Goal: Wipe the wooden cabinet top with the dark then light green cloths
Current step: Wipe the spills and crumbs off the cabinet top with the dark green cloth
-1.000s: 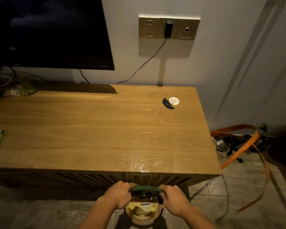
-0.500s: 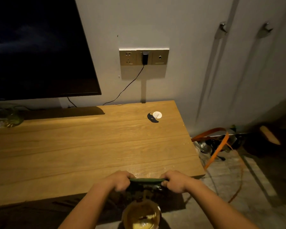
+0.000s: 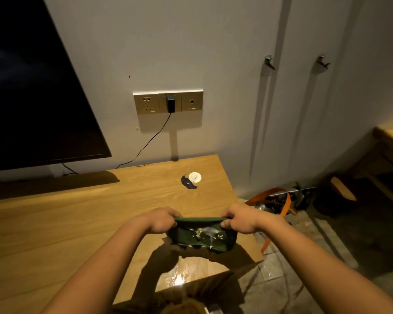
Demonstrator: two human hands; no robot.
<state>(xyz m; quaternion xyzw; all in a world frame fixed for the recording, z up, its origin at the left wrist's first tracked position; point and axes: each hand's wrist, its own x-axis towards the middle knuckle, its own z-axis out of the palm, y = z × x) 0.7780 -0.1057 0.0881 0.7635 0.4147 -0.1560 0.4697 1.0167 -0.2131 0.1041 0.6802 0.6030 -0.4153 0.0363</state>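
The dark green cloth (image 3: 202,234) hangs wet and glistening, stretched between my two hands above the right front part of the wooden cabinet top (image 3: 66,227). My left hand (image 3: 161,219) grips its left upper corner and my right hand (image 3: 238,219) grips the right upper corner. A wet shiny patch (image 3: 186,273) lies on the wood below the cloth, near the front edge. The light green cloth is out of view.
A small black object (image 3: 187,182) and a white disc (image 3: 195,177) lie near the cabinet's back right. A dark TV (image 3: 32,98) stands at left, with a wall socket and plugged cable (image 3: 170,103) behind. A bowl rim (image 3: 184,308) shows below the front edge. Orange straps (image 3: 286,205) lie on the floor at right.
Both hands have risen with the dark green cloth from over the bowl below the front edge to above the cabinet top. The view has tilted up and to the right.
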